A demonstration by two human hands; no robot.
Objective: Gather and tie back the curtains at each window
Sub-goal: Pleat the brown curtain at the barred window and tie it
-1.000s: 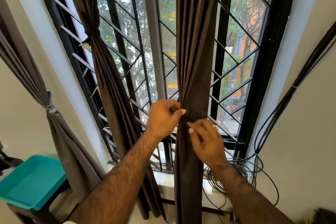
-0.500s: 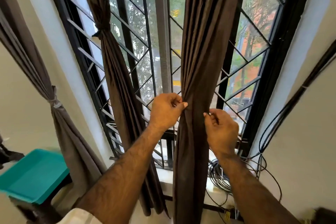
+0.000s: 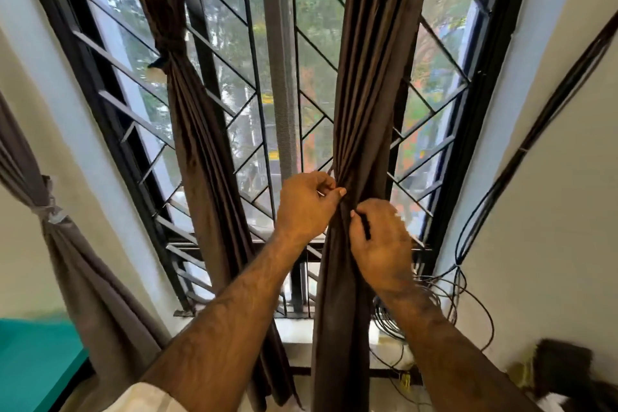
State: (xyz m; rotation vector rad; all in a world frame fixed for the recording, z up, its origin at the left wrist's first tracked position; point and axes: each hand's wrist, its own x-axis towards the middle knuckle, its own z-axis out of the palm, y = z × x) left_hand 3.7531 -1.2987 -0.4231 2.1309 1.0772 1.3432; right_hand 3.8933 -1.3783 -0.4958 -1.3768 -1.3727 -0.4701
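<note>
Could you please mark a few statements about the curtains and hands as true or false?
1. Both hands, left hand and right hand, are at the right curtain. True.
2. The middle curtain hangs loose, untied. False: a tie cinches it.
3. The grey curtain at far left is tied. True.
4. Cables hang left of the window. False: they are on its right.

Left hand [image 3: 306, 202] and right hand [image 3: 379, 242] pinch the gathered brown curtain [image 3: 363, 94] before the barred window [image 3: 294, 77].
</note>
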